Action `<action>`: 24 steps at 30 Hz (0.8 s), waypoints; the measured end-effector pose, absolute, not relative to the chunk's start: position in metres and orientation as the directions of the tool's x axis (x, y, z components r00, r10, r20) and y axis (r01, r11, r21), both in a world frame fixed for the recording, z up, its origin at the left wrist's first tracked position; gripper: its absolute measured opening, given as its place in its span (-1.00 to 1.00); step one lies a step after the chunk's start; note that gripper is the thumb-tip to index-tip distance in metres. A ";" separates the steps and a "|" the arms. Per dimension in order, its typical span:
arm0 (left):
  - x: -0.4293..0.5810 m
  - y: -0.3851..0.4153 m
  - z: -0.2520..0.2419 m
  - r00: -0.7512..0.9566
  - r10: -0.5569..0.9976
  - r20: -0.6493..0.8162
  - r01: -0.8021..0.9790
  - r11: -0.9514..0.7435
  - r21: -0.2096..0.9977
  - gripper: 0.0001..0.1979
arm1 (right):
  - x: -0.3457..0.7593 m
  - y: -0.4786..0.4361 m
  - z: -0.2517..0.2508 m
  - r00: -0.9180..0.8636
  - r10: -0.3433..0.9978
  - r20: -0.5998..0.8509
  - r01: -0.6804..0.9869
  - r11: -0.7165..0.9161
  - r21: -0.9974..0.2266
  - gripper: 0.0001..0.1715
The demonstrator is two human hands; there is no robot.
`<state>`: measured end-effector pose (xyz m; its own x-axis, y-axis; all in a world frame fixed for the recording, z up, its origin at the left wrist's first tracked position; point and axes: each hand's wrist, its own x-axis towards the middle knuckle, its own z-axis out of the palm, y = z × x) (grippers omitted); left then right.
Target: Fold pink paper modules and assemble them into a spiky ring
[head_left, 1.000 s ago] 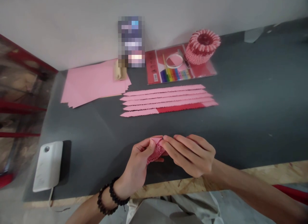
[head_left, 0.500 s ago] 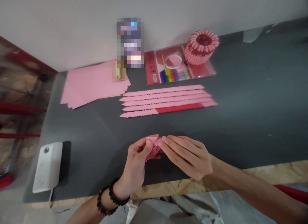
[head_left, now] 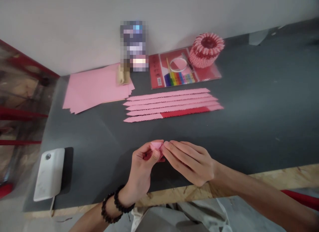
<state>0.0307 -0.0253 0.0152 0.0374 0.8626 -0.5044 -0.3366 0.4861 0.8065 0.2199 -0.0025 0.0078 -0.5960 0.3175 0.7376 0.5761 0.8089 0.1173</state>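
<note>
Low over the front of the dark table, my left hand [head_left: 143,164] is closed around a small pink folded-paper piece [head_left: 157,145], its thumb pressed on the front of it. Fingers together, my right hand [head_left: 190,162] pinches the right side of the same piece, whose lower part is mostly hidden by the hands. Beyond them lie several long pleated paper strips [head_left: 169,98] side by side, pink with pointed ends. The nearest strip has a red section [head_left: 185,112].
Pink paper sheets [head_left: 94,89] are stacked at the back left with a beige roll [head_left: 122,77] on top. A pixelated upright object [head_left: 134,46] leans near the wall. A round folded-paper vase [head_left: 206,52] stands on a red craft packet [head_left: 156,72]. A white corded device [head_left: 50,174] lies front left.
My left thumb has shifted down and right on the pink folded paper. My right hand has moved slightly left, still pinching it. The view has shifted a little.
</note>
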 end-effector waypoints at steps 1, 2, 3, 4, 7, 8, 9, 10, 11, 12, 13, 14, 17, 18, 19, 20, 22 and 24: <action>0.030 -0.025 0.014 0.042 0.870 -0.492 -0.337 0.476 0.812 -0.64 | 0.220 -0.003 0.008 -0.597 0.319 0.736 0.576 0.809 0.117 -0.74; 0.030 -0.025 0.014 0.050 0.874 -0.483 -0.338 0.470 0.815 -0.65 | 0.220 -0.004 0.008 -0.602 0.320 0.732 0.576 0.808 0.121 -0.73; 0.030 -0.025 0.013 0.055 0.877 -0.477 -0.342 0.465 0.816 -0.65 | 0.220 -0.004 0.009 -0.607 0.318 0.728 0.579 0.805 0.130 -0.71; 0.031 -0.024 0.013 0.059 0.878 -0.475 -0.351 0.464 0.813 -0.66 | 0.220 -0.004 0.009 -0.614 0.314 0.724 0.581 0.801 0.145 -0.69; 0.031 -0.023 0.016 0.092 0.862 -0.499 -0.403 0.490 0.773 -0.69 | 0.221 -0.005 0.011 -0.649 0.275 0.709 0.580 0.782 0.228 -0.66; 0.032 -0.022 0.016 0.109 0.853 -0.511 -0.418 0.506 0.754 -0.70 | 0.221 -0.005 0.011 -0.662 0.267 0.701 0.580 0.775 0.253 -0.67; 0.032 -0.022 0.017 0.120 0.845 -0.521 -0.428 0.518 0.741 -0.70 | 0.221 -0.005 0.011 -0.672 0.264 0.692 0.580 0.769 0.270 -0.69; 0.032 -0.022 0.018 0.124 0.840 -0.529 -0.430 0.525 0.734 -0.69 | 0.221 -0.005 0.011 -0.680 0.264 0.684 0.580 0.764 0.282 -0.70; 0.033 -0.023 0.018 0.120 0.839 -0.530 -0.424 0.526 0.737 -0.68 | 0.222 -0.005 0.011 -0.685 0.267 0.678 0.581 0.761 0.288 -0.72; 0.033 -0.023 0.018 0.110 0.842 -0.529 -0.414 0.523 0.745 -0.67 | 0.222 -0.005 0.010 -0.689 0.270 0.673 0.582 0.759 0.291 -0.73; 0.033 -0.024 0.017 0.100 0.844 -0.526 -0.404 0.518 0.754 -0.64 | 0.222 -0.006 0.010 -0.691 0.269 0.671 0.583 0.757 0.296 -0.75; 0.034 -0.024 0.017 0.090 0.848 -0.523 -0.395 0.512 0.763 -0.63 | 0.222 -0.006 0.010 -0.694 0.267 0.669 0.582 0.755 0.302 -0.76; 0.031 -0.022 0.013 0.061 0.858 -0.510 -0.381 0.493 0.782 -0.61 | 0.223 -0.009 0.011 -0.705 0.256 0.661 0.574 0.753 0.321 -0.78; 0.029 -0.020 0.012 0.036 0.862 -0.505 -0.385 0.478 0.790 -0.61 | 0.224 -0.010 0.012 -0.704 0.252 0.664 0.576 0.750 0.325 -0.79; 0.026 -0.017 0.012 0.011 0.865 -0.502 -0.389 0.466 0.795 -0.62 | 0.224 -0.011 0.012 -0.695 0.249 0.674 0.581 0.747 0.323 -0.81; 0.023 -0.014 0.011 -0.044 0.868 -0.495 -0.404 0.437 0.804 -0.63 | 0.225 -0.011 0.013 -0.675 0.252 0.693 0.593 0.744 0.307 -0.85; 0.019 -0.008 0.011 -0.093 0.858 -0.505 -0.432 0.423 0.797 -0.63 | 0.226 -0.009 0.011 -0.589 0.292 0.753 0.634 0.745 0.207 -0.90; 0.018 -0.005 0.012 -0.042 0.838 -0.543 -0.504 0.452 0.736 -0.65 | 0.226 -0.002 0.006 -0.457 0.428 0.779 0.676 0.736 -0.008 -0.82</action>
<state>0.0177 -0.0046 0.0121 -0.0421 0.8384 -0.5435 -0.5040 0.4519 0.7361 0.2260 -0.0023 0.0064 -0.4573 0.4281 0.7795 0.6764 0.7365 -0.0077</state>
